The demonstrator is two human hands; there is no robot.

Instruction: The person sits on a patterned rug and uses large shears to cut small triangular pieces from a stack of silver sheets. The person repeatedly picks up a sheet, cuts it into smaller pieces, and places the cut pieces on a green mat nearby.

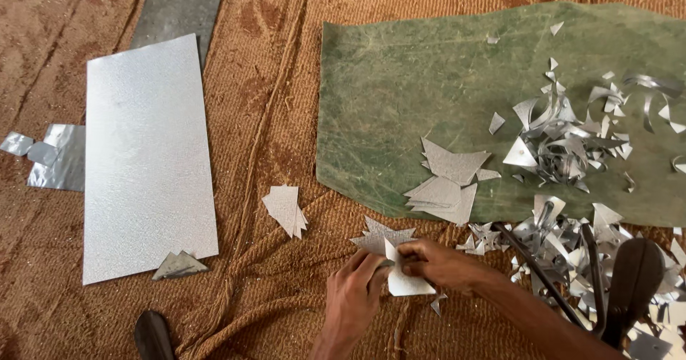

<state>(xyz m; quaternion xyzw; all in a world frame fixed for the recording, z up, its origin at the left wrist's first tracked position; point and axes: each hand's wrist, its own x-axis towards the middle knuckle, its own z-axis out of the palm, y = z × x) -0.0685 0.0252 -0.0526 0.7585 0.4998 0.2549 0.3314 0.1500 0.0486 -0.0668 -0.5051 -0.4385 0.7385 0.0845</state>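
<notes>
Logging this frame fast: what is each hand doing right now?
Left hand: closed, pinching the white cut piece.
Right hand: closed on the same piece.

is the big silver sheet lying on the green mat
No, the silver sheet lies on the brown carpet, well left of the green mat.
</notes>
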